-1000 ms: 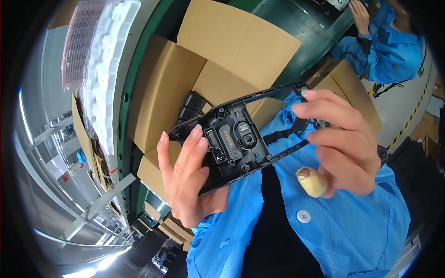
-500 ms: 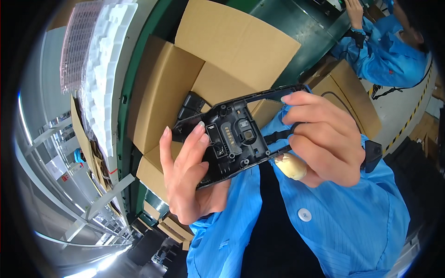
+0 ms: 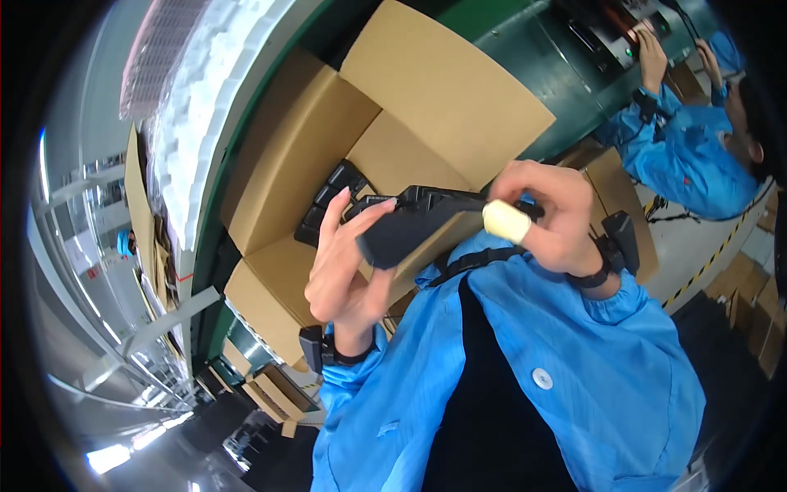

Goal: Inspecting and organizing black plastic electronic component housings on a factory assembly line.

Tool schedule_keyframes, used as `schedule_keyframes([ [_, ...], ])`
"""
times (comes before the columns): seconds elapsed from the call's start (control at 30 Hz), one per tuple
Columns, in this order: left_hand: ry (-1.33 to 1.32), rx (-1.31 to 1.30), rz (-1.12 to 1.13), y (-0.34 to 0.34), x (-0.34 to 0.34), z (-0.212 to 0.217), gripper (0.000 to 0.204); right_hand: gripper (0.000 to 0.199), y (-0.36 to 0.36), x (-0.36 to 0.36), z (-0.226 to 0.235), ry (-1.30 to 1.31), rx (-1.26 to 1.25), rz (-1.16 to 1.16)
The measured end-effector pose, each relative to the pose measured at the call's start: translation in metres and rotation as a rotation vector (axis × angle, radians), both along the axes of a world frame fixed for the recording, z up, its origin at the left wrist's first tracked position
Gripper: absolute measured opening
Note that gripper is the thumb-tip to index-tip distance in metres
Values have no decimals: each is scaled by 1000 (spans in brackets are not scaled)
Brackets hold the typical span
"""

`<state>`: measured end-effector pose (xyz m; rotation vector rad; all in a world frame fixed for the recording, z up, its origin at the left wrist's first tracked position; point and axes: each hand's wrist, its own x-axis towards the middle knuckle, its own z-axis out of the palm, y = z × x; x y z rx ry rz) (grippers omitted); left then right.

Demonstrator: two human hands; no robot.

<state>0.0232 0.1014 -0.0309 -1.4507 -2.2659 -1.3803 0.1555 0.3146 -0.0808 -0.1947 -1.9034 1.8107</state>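
A black plastic device housing [image 3: 418,234] is held between both hands, tilted so its smooth dark side and one edge face me; its moulded inside is mostly out of sight. My left hand [image 3: 348,275] grips the left end, fingertips on the upper edge and thumb underneath. At the opposite end, my right hand [image 3: 553,209] pinches the housing with bent fingers. A pale yellow finger cot [image 3: 506,221] covers the right thumb. Just beyond the hands, several black plastic parts [image 3: 332,197] lie inside an open cardboard box [image 3: 275,184].
The box's large flap [image 3: 447,82] leans over a green work surface [image 3: 525,70]. White moulded trays [image 3: 193,131] are stacked at the left. A second cardboard box [image 3: 623,205] stands to the right, near a co-worker in a blue jacket [image 3: 680,152] handling equipment.
The housing has turned from showing its inner side to nearly edge-on, its smooth side now visible. Both hands have rotated with it, and my right hand has moved slightly left.
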Motion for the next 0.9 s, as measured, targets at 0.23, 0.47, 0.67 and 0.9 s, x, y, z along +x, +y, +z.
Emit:
schedule_keyframes([
  [0.23,-280,-242,330,-50,-137,0,30,43,-13,-23,-41,2,450,-72],
  [0.47,-257,-1006,-72,-5,-207,-157,35,31,-31,-20,-93,-34,1023,332],
  [0.67,18,-1220,266,-42,-214,-254,64,28,-34,-22,-99,6,967,325],
  [0.9,691,-1139,395,-38,-152,-285,63,29,-35,-23,-104,7,928,334],
])
